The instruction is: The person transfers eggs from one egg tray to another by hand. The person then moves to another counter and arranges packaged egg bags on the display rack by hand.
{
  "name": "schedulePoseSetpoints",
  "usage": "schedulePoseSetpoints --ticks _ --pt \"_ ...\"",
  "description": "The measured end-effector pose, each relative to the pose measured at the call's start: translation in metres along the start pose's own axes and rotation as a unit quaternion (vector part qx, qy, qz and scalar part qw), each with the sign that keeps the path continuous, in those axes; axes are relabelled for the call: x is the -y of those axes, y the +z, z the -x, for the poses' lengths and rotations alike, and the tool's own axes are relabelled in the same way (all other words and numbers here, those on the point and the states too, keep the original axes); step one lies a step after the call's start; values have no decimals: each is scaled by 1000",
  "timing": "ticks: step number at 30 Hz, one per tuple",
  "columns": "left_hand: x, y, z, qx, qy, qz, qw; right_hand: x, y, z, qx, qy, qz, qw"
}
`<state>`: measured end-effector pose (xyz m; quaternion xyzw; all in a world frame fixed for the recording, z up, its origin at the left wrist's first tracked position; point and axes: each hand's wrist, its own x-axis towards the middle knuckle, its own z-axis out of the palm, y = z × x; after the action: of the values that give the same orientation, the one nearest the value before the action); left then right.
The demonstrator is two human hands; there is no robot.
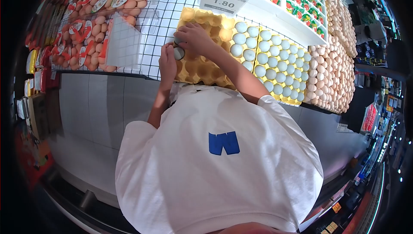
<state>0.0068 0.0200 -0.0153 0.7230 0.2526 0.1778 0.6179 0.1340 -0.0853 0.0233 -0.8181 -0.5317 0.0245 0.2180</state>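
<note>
A yellow egg tray (202,68) lies in front of me, most of its cups bare on the left and pale blue-green eggs (244,39) in its right columns. My right hand (193,38) reaches across the tray's left part, its fingers curled over a pale egg at the left edge, mostly hidden. Upright along the tray's left edge, my left hand (168,64) has its fingers stretched out. Beside those fingers a single pale egg (179,53) shows, close to or touching them.
A second yellow tray full of blue-green eggs (280,66) adjoins on the right, with loose brown eggs (329,79) beyond. Behind stand a price sign (223,0) and a white box of wrapped eggs (301,8). Netted brown eggs (88,40) lie at left behind a clear divider (124,45).
</note>
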Motion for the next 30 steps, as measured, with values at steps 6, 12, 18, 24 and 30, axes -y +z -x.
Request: schedulePoseSetpoints --ticks 6,12,18,24,30 --pt "-7 -1 3 0 23 -18 1000 -3 -16 24 -99 149 -318 931" --pt "-6 -1 3 2 13 -17 1000 -16 -47 87 -189 197 -790 549" --pt "-3 0 3 -3 27 -18 999 -22 -56 152 -253 177 -802 511" --pt "-12 0 6 1 21 -31 999 -2 -58 182 -279 301 -566 715" --pt "-4 -1 4 14 20 -7 1000 18 -55 173 -223 285 -152 920"
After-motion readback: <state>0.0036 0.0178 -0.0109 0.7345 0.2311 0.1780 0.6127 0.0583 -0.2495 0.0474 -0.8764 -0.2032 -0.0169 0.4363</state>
